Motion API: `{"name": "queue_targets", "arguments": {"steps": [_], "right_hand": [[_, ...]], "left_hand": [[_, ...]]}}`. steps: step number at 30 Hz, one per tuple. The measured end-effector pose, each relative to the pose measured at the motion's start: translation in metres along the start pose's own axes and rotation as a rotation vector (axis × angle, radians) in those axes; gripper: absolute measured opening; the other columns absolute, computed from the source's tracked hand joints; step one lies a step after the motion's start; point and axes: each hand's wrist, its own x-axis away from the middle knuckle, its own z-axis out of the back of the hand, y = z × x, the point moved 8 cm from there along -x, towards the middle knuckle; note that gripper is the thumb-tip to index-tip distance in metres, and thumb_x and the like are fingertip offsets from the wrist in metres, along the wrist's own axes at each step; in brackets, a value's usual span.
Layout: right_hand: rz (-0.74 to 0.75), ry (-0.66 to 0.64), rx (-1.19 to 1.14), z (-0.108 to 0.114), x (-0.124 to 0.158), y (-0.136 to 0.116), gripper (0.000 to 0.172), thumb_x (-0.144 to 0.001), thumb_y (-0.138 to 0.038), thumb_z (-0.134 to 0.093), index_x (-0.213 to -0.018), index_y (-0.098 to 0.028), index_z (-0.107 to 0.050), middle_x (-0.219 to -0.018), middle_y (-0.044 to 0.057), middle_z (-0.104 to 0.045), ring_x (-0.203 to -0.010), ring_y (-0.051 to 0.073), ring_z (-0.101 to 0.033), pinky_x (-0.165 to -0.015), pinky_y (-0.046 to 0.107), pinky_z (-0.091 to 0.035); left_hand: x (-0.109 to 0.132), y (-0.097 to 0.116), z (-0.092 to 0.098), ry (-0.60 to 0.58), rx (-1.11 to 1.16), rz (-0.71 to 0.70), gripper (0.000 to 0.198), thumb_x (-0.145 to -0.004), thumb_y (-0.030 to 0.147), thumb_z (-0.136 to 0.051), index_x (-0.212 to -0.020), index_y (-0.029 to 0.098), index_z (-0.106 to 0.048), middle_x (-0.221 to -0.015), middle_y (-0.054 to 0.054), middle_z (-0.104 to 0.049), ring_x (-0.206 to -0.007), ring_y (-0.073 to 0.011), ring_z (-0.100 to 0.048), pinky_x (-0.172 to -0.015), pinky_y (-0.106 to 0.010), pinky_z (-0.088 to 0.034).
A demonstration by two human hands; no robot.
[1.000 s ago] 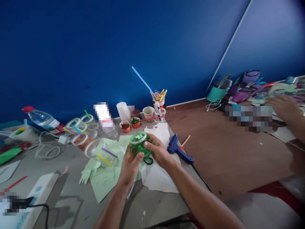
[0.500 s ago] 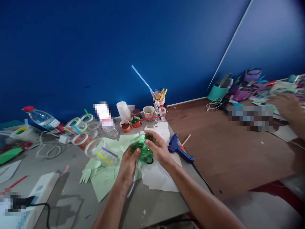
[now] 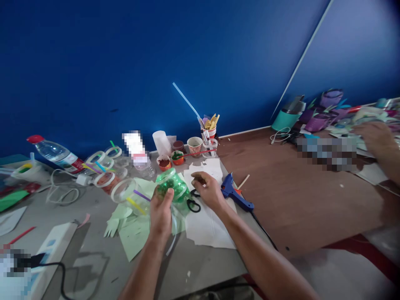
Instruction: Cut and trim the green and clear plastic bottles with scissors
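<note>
My left hand (image 3: 162,212) is wrapped round a shiny green cut piece of plastic bottle (image 3: 173,185), its thumb pressed on the near side. The piece tilts over the papers. My right hand (image 3: 208,191) is just right of it, apart from the plastic, with fingers loosely bent and nothing visible between them. Close under that hand lie scissors (image 3: 193,206), their black loop handles showing and the blades hidden. Beneath are white paper (image 3: 204,231) and pale green paper (image 3: 134,239). A blue glue gun (image 3: 236,193) rests right of my right hand.
Clear plastic rings and cups (image 3: 125,193) with coloured straws stand left. Small paint pots (image 3: 164,163) and a paper cup of tools (image 3: 208,131) line the wall. A power strip (image 3: 54,246) lies front left. Another person's hand (image 3: 379,141) is at far right.
My right hand has come off the green plastic piece. My left hand has shifted it slightly left and tilted it, uncovering more of the scissors' handles.
</note>
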Motion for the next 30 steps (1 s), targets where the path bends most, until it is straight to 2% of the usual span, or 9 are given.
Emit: {"name": "queue_targets", "arguments": {"steps": [2,6,10,17,24,27,30], "right_hand": [[0.063,-0.143,0.324,-0.008,0.004,-0.005,0.027,-0.078,-0.018,-0.054,-0.1,-0.016,-0.068,-0.095,0.009,-0.067,-0.085,0.02,-0.06,-0.081,0.032,-0.043],[0.153,-0.397,0.88,-0.024,0.02,-0.006,0.025,-0.08,-0.024,-0.057,-0.1,-0.019,-0.07,-0.097,0.013,-0.066,-0.093,0.027,-0.058,-0.079,0.036,-0.04],[0.218,-0.43,1.068,-0.025,0.03,-0.014,0.023,-0.08,-0.025,-0.056,-0.099,-0.018,-0.067,-0.098,0.014,-0.064,-0.097,0.03,-0.054,-0.076,0.037,-0.036],[0.241,-0.523,1.082,-0.032,0.035,-0.012,0.028,-0.078,-0.024,-0.058,-0.104,-0.016,-0.064,-0.103,0.014,-0.064,-0.1,0.031,-0.052,-0.079,0.038,-0.034],[0.217,-0.435,1.01,-0.027,0.024,-0.011,0.022,-0.077,-0.022,-0.055,-0.095,-0.014,-0.066,-0.096,0.014,-0.068,-0.095,0.029,-0.055,-0.078,0.038,-0.036],[0.166,-0.391,0.874,-0.018,0.017,-0.012,0.028,-0.077,-0.024,-0.058,-0.102,-0.015,-0.067,-0.1,0.013,-0.069,-0.097,0.028,-0.055,-0.082,0.038,-0.037],[0.094,-0.291,0.677,-0.003,0.008,-0.012,0.031,-0.075,-0.018,-0.058,-0.104,-0.016,-0.067,-0.099,0.01,-0.07,-0.098,0.026,-0.054,-0.084,0.035,-0.038]], "left_hand": [[0.001,0.008,0.002,0.024,-0.13,-0.094,0.034,-0.075,0.035,-0.072,-0.105,0.021,-0.064,-0.095,-0.002,-0.068,-0.088,-0.016,-0.062,-0.083,-0.028,-0.046],[0.004,0.014,-0.001,0.015,-0.223,-0.112,0.042,-0.076,0.036,-0.071,-0.114,0.022,-0.06,-0.103,-0.003,-0.068,-0.093,-0.017,-0.062,-0.084,-0.028,-0.046],[0.004,0.013,-0.002,0.01,-0.227,-0.101,0.041,-0.078,0.037,-0.069,-0.115,0.022,-0.059,-0.106,-0.005,-0.067,-0.095,-0.018,-0.062,-0.086,-0.03,-0.046],[0.004,0.01,-0.003,-0.004,-0.233,-0.081,0.038,-0.078,0.036,-0.07,-0.111,0.02,-0.06,-0.105,-0.005,-0.068,-0.096,-0.0176,-0.062,-0.087,-0.03,-0.046],[0.004,0.009,-0.002,0.029,-0.194,-0.066,0.04,-0.076,0.036,-0.072,-0.11,0.02,-0.06,-0.105,-0.004,-0.068,-0.093,-0.0161,-0.062,-0.085,-0.028,-0.046],[0.004,0.01,-0.002,0.02,-0.134,-0.069,0.036,-0.076,0.034,-0.072,-0.107,0.021,-0.061,-0.1,-0.002,-0.068,-0.091,-0.015,-0.062,-0.084,-0.027,-0.046],[0.005,0.006,-0.003,0.014,0.019,-0.014,0.03,-0.075,0.033,-0.073,-0.101,0.021,-0.064,-0.092,-0.001,-0.067,-0.085,-0.0143,-0.062,-0.081,-0.027,-0.047]]}}
